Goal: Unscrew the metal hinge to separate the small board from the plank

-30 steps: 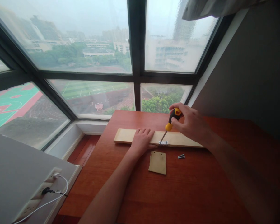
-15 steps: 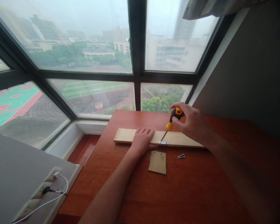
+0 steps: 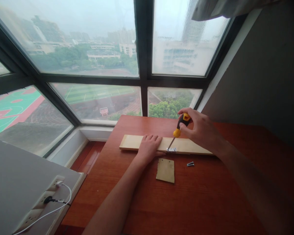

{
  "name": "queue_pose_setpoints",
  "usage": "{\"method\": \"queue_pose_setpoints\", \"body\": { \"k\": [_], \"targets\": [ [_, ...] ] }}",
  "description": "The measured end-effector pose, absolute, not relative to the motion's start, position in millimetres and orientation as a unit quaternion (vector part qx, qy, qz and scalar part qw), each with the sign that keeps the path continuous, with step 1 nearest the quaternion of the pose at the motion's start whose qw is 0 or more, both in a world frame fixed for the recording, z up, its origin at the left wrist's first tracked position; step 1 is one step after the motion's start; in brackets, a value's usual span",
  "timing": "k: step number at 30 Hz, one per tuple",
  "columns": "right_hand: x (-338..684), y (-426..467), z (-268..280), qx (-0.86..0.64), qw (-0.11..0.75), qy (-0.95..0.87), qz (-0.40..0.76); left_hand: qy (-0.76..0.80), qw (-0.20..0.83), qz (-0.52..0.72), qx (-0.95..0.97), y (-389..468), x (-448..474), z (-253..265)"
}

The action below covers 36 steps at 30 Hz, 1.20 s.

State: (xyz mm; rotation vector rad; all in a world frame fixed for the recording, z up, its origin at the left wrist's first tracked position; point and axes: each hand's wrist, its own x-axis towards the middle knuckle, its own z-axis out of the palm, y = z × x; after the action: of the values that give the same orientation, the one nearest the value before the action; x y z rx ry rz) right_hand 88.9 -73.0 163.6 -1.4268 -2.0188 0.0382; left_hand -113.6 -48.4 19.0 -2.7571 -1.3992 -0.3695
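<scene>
Head view: wooden board point(image 3: 129, 143) laid lengthwise across the red-brown tabletop point(image 3: 198, 202), in front of both forearms. Left hand point(image 3: 149, 150) is placed on the board left of its middle, palm down, fingers fairly straight and slightly spread, thumb stretched along the near edge; the board is pressed rather than enclosed. By the right hand point(image 3: 198, 129), a black-and-yellow screwdriver point(image 3: 177, 132) is held at the handle, fingers and thumb closed around it; the hand is raised above the board's right part. The shaft is tilted down to the left, its tip at the left end of a small metal hinge point(image 3: 171, 150). The hinge is set at the board's near edge, just right of the left thumb and below-left of the right hand. Whether a screw is engaged cannot be told. Nearer the viewer, a tan rectangular plate point(image 3: 165, 170) with two holes is seen; loose screws point(image 3: 190, 164) are lying right of it, apart from both hands.
</scene>
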Motion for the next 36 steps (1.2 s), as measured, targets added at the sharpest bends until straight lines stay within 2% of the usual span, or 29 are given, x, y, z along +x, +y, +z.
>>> {"method": "queue_pose_setpoints", "body": {
  "k": [10,17,23,29,34,36],
  "targets": [
    [83.1,-70.3,165.1,-0.568,0.274,-0.774,-0.063,-0.448,0.017,-0.124,-0.885,-48.2,-113.7,16.8],
    [79.7,-73.1,172.2,-0.517,0.270,-0.812,0.024,-0.446,0.021,-0.126,-0.886,-47.5,-113.6,15.7],
    [76.2,-70.4,172.2,-0.590,0.225,-0.771,-0.081,-0.448,0.021,-0.123,-0.885,-47.5,-113.9,14.7],
    [77.3,-71.4,172.9,-0.541,0.247,-0.804,0.011,-0.449,0.021,-0.116,-0.886,-47.7,-113.5,15.4],
    [75.2,-70.7,172.7,-0.581,0.227,-0.776,-0.092,-0.451,0.017,-0.120,-0.884,-47.6,-113.5,15.4],
    [75.0,-68.8,172.3,-0.578,0.227,-0.778,-0.095,-0.451,0.014,-0.119,-0.884,-47.8,-113.6,15.8]
  ]
}}
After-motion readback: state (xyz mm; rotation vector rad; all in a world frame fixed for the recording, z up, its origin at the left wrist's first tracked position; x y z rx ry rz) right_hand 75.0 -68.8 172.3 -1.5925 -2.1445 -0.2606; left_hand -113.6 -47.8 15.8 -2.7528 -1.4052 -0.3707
